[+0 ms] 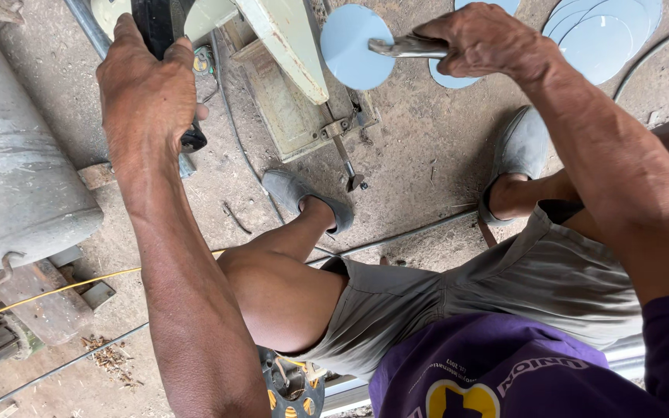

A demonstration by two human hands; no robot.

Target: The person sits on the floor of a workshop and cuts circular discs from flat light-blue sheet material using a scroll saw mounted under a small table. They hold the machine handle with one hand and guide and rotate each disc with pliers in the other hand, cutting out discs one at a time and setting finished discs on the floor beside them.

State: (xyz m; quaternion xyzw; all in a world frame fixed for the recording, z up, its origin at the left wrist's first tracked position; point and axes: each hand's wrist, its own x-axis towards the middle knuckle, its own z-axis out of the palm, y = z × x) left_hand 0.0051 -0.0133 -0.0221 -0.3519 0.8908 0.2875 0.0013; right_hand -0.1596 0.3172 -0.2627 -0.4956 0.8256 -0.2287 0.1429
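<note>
From up here, nearest me, my left hand (145, 89) has its fingers wrapped tight round the black machine handle (162, 27). Further out, my right hand (482, 42) clamps grey metal tongs (408, 48), long axis level, tips pointing left, biting the pale blue round metal disc (356, 46) beside the cream press arm (284, 42). Risk as I judge it: a thin edge grip, so the disc could twist free. Beyond, more blue discs (605, 35) lie on the dirt floor (427, 147).
</note>
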